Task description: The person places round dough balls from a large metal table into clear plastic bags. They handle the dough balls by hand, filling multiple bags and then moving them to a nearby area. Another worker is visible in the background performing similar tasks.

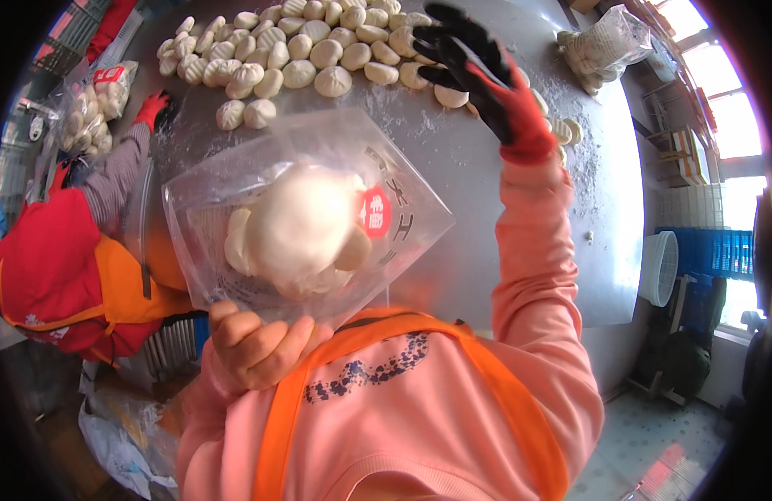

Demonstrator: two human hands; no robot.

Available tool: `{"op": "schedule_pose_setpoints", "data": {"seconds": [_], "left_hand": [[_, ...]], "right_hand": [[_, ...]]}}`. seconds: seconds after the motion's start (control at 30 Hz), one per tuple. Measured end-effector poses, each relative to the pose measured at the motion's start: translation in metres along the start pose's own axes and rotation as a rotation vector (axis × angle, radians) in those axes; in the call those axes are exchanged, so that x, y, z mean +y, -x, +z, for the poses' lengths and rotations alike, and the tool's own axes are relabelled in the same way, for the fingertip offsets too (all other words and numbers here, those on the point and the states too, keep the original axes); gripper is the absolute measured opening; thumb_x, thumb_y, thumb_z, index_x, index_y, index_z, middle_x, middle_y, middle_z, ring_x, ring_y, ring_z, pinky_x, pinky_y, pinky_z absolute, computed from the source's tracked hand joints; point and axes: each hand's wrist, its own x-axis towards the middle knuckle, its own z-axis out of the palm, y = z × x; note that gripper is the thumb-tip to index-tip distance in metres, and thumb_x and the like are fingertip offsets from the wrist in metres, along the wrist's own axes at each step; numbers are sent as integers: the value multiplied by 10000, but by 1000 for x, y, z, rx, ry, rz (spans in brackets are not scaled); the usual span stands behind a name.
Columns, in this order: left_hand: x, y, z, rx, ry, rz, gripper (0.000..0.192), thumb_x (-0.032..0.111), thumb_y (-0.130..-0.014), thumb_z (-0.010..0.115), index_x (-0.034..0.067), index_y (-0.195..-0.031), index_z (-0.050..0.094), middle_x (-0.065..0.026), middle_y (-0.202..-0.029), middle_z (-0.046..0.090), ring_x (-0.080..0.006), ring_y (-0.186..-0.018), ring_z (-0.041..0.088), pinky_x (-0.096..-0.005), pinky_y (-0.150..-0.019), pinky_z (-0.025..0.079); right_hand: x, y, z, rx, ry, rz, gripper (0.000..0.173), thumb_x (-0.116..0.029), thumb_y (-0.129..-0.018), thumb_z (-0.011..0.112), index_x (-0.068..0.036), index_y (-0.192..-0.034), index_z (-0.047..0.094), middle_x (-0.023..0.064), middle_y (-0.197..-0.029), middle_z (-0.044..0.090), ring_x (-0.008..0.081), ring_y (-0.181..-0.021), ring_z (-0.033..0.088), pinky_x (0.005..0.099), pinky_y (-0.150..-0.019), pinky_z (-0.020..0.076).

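My bare left hand [264,344] grips the bottom edge of a clear plastic bag [417,200]. Inside it are several pale dough buns [298,225], the uppermost large in view and washed out by light. Dark print and a red label mark the bag. My right hand [486,87], in a red and black glove, reaches over the right part of a heap of buns [326,53] on the metal table [448,275]. Its fingers are spread and slightly blurred, with no bun visible in them. Some heaped buns are pleated, others smooth or ridged.
On my left a co-worker in a red top [44,250] rests a gloved hand [151,109] on the table. Filled bags of buns [91,119] lie near that person. Another filled bag [602,50] sits at the far right. White flour [586,163] dusts the tabletop. Beyond its right edge is a white bucket [660,268].
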Motion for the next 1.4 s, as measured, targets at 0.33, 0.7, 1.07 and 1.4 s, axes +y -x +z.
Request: {"op": "schedule_pose_setpoints", "data": {"seconds": [0.33,0.7,1.07,1.4], "left_hand": [[-13,-4,2,23,-19,20,282,195,-782,755,105,-1004,607,26,-857,465,-167,-768,409,-341,-639,330],[-6,4,4,69,17,28,388,205,-679,835,139,-994,618,50,-875,461,-158,-761,402,-336,-665,334],[-8,-6,16,234,19,17,229,243,-762,779,140,-690,587,24,-634,455,-183,-584,433,-337,-584,351],[-46,-33,-66,538,-32,280,499,428,-922,567,88,-605,385,-49,-556,341,-231,-490,346,-354,-511,302]], "right_hand": [[201,-19,-105,163,1867,439,827,-521,-694,718,-210,-1396,411,190,-1475,315,376,-1325,359,478,-1051,352],[7,50,-5,281,-191,-93,590,-361,-806,717,20,-1211,519,134,-1028,622,318,-793,653,384,-662,528],[4,25,118,-93,1042,9,373,-444,-791,658,-85,-888,645,142,-778,646,405,-765,600,471,-684,485],[-65,63,136,435,32,-74,227,-65,-809,706,-18,-1003,597,8,-897,637,82,-683,560,265,-551,473]]}}
